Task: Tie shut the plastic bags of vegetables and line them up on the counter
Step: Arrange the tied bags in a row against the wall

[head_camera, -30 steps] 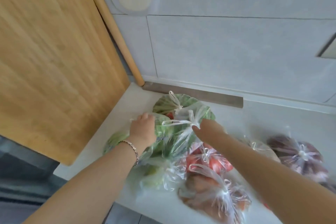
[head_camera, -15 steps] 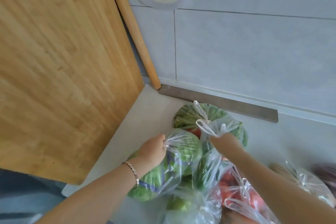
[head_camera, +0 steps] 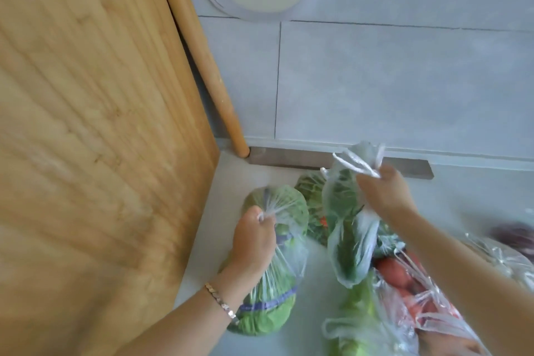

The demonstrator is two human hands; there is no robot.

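Observation:
My left hand (head_camera: 253, 240) grips the gathered neck of a clear bag of leafy greens (head_camera: 277, 295) with a purple band, near the counter's left edge. My right hand (head_camera: 381, 193) holds the knotted top of a second bag of greens (head_camera: 346, 240), lifted above the pile. Behind them lies a tied bag of green cabbage (head_camera: 310, 190). A bag of red tomatoes (head_camera: 404, 280) and a pale green bag (head_camera: 358, 315) lie under my right forearm.
A large wooden cutting board (head_camera: 95, 136) leans upright at the left, with a wooden rolling pin (head_camera: 202, 57) against the grey tiled wall. A metal strip (head_camera: 289, 157) runs along the wall base. More bags, one of them holding something purple (head_camera: 514, 237), lie at the right edge.
My right hand has raised its bag of greens by the knot, up and to the right. My left hand has drawn its bag toward the counter's front left. The view has tilted down.

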